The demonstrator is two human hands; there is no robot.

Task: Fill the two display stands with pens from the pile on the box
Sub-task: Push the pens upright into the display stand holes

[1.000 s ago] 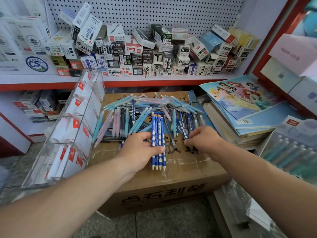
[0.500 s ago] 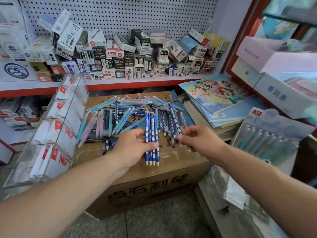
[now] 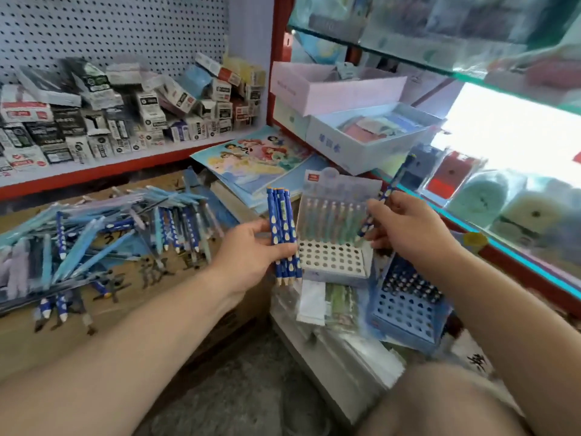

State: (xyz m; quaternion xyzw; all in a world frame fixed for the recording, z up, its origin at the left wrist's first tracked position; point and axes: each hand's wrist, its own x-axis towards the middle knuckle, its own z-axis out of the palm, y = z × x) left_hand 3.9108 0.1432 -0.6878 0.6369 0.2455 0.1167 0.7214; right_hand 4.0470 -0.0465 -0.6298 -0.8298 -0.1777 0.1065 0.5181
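A stationery shop corner faced you: a pegboard [image 3: 125, 26] above a red-edged shelf [image 3: 94, 169] crammed with small boxes [image 3: 125, 121], all up and to the left of the white stand [image 3: 330, 256]. That stand sat low in the middle, its top a grid of round holes, with a row of pastel pens [image 3: 333, 212] upright along its back edge. Just right of it and nearer you stood the blue stand [image 3: 405, 313], dark pens filling its far rows and its near holes bare.

Well left of the white stand, the pile [image 3: 110, 228] of blue, pale blue and lilac pens lay spread across the cardboard box [image 3: 125, 297]. A picture book [image 3: 254, 158] lay behind the stand, to its left.

Your left hand [image 3: 248, 250] grasped a bundle [image 3: 280, 215] of dark blue pens with pale spots, held upright with tips down, at the white stand's left edge. Your right hand [image 3: 408, 228] pinched a single matching pen [image 3: 396, 180] over the stand's right rear corner, tilted so its top leaned away to the right. Whether its tip touched the stand, you could not tell.
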